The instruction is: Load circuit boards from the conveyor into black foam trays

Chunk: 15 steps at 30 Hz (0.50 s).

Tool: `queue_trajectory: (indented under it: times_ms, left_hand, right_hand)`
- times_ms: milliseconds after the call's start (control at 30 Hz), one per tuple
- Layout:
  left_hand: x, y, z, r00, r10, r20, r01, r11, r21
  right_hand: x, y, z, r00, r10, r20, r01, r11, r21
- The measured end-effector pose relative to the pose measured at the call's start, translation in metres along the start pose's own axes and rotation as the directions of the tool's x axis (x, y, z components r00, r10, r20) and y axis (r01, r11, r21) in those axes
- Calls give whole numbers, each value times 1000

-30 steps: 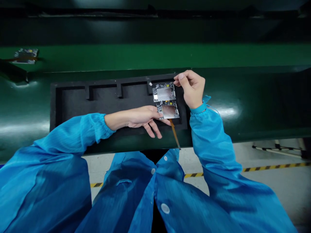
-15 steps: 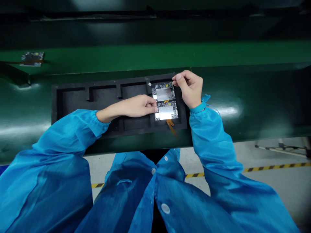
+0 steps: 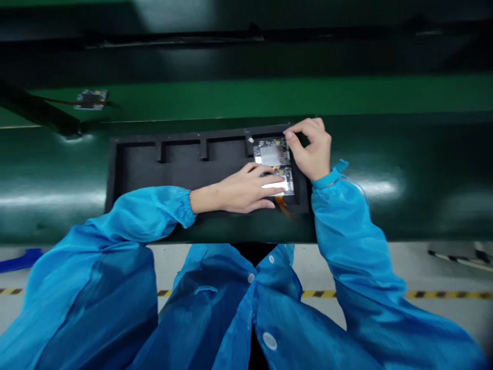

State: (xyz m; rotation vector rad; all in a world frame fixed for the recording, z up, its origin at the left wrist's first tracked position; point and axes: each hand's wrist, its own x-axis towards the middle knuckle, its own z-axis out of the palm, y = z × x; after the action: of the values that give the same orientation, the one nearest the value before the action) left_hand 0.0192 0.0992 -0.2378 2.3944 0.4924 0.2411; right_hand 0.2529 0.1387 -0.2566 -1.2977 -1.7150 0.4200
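Note:
Two circuit boards with silvery plates lie one above the other at the right end of a black tray. Over the lower board (image 3: 289, 186), my left hand (image 3: 246, 190) is spread with its fingers apart, covering part of it. The upper board (image 3: 271, 154) sits just behind those fingers. My right hand (image 3: 311, 146) is at the tray's back right corner, beside the upper board, thumb and forefinger pinched together; anything between them is too small to make out. An orange flex cable (image 3: 282, 203) runs from the lower board toward the tray's front edge.
The black tray (image 3: 111, 172) has several compartments along its back side and rests on a dark green surface (image 3: 431, 174). Another circuit board (image 3: 91, 99) with an orange cable lies at the back left, near a dark bar (image 3: 42, 110).
My left hand has gone from a pinch at the lower board's left edge to lying spread over that board. My right hand stays pinched near the corner. The whole view has shifted.

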Motion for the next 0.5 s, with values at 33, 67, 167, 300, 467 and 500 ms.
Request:
queue_trajectory:
  times_ms: [33, 67, 167, 300, 467, 500]
  left_hand:
    - [-1, 1, 2, 1000, 0, -11, 0, 1000, -8]
    - [-1, 2, 4, 1000, 3, -22, -3, 1000, -9]
    - [3, 3, -4, 999, 21, -38, -19, 999, 51]
    - [2, -16, -58, 985, -48, -167, 82, 977, 199]
    - [-62, -103, -175, 646, -391, -656, 618, 772, 149]
    - [-83, -124, -197, 534, -455, -712, 718, 689, 99]
  right_hand:
    - [0, -1, 0, 1000, -10, 1, 10, 1000, -23]
    - [-1, -2, 0, 1000, -21, 0, 21, 999, -46]
    - [0, 0, 1, 997, -78, -26, 75, 992, -98]
    - [1, 6, 1, 987, -152, -58, 144, 981, -129]
    - [1, 11, 5, 982, -175, -68, 165, 978, -131]
    - [1, 12, 6, 983, -172, -69, 161, 978, -133]
